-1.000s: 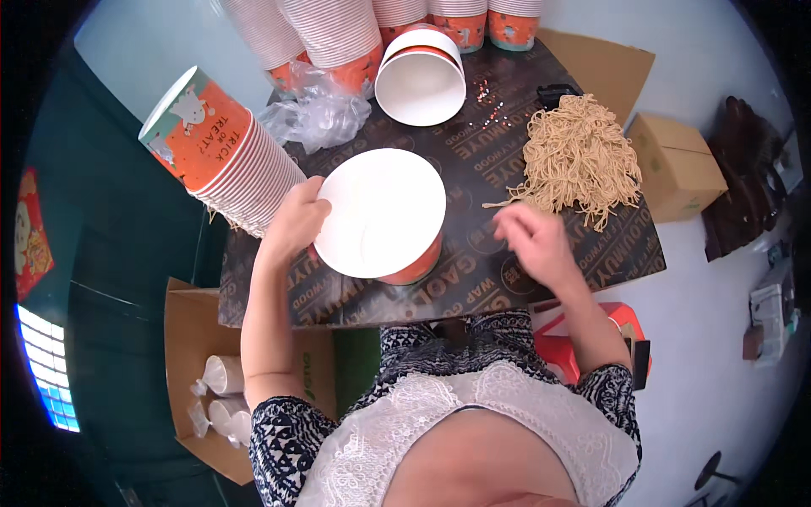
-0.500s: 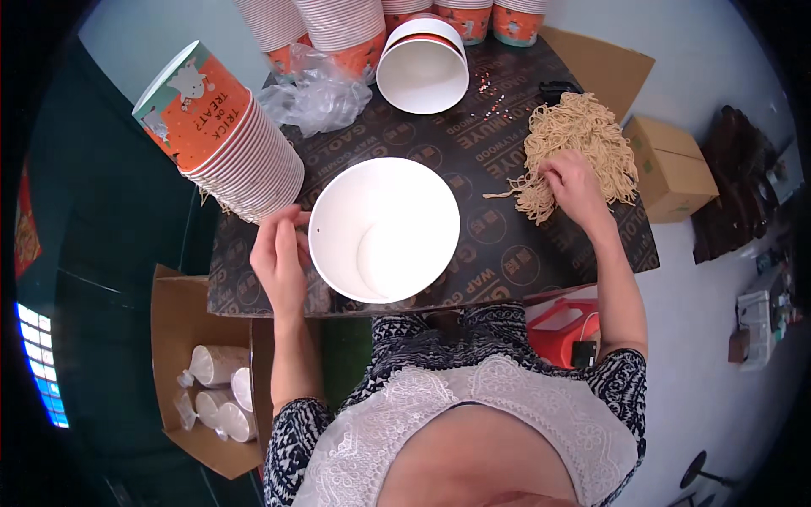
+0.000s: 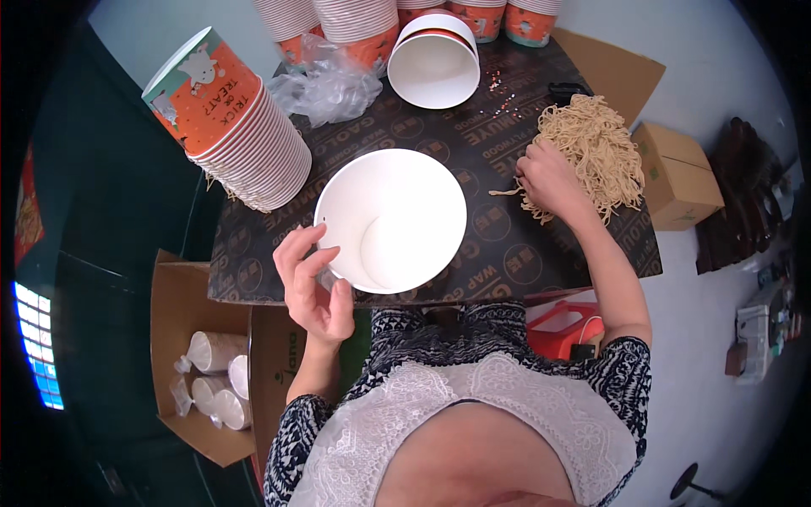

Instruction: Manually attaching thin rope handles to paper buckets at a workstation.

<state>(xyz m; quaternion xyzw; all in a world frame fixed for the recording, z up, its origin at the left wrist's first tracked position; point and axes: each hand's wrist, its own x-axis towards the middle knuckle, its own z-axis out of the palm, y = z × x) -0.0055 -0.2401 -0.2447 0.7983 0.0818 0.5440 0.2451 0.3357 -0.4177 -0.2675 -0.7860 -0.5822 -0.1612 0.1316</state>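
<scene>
My left hand [image 3: 311, 283] grips the near-left rim of a large white paper bowl [image 3: 397, 215], which is tilted so its empty inside faces me above the dark printed table [image 3: 507, 253]. My right hand [image 3: 547, 176] reaches into the near edge of a heap of pale dry noodles [image 3: 596, 148] at the table's right, its fingers curled into the strands. A second empty white bowl [image 3: 433, 61] with an orange outside stands further back.
A leaning stack of orange printed paper bowls [image 3: 232, 127] lies at the left, crumpled clear plastic [image 3: 329, 84] beside it. More bowl stacks [image 3: 355, 21] line the back. Cardboard boxes: one with cups [image 3: 211, 372] at lower left, another [image 3: 676, 177] at right. A red stool [image 3: 562, 325].
My right hand has moved back and to the right into the noodle heap. My left hand has slid to the bowl's near rim and tipped its opening toward me.
</scene>
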